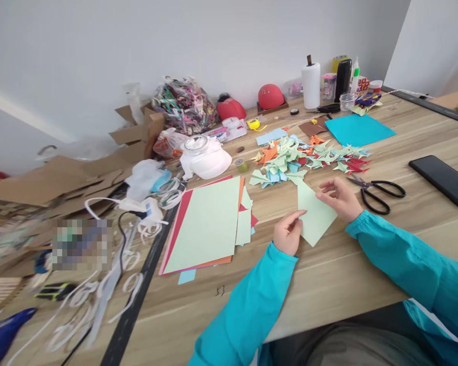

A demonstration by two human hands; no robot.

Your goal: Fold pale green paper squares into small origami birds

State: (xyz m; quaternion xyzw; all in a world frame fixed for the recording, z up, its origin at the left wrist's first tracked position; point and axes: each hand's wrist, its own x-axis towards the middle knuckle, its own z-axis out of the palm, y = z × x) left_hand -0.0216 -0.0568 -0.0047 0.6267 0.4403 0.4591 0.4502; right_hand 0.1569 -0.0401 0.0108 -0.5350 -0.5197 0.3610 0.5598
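A pale green paper sheet (313, 213) lies on the wooden table (339, 274) between my two hands. My left hand (287, 233) pinches its left edge with closed fingers. My right hand (340, 197) presses fingertips on its upper right edge, fingers bent. Both sleeves are teal. A heap of folded paper shapes (307, 157) in green, blue, orange and red lies just beyond the sheet. Black scissors (377, 192) rest right of my right hand.
A stack of coloured paper sheets (208, 223) lies to the left. A blue sheet (359, 129), a black phone (445, 180), a paper towel roll (311, 84), bottles, a white teapot (205, 155), cardboard and white straps crowd the back and left.
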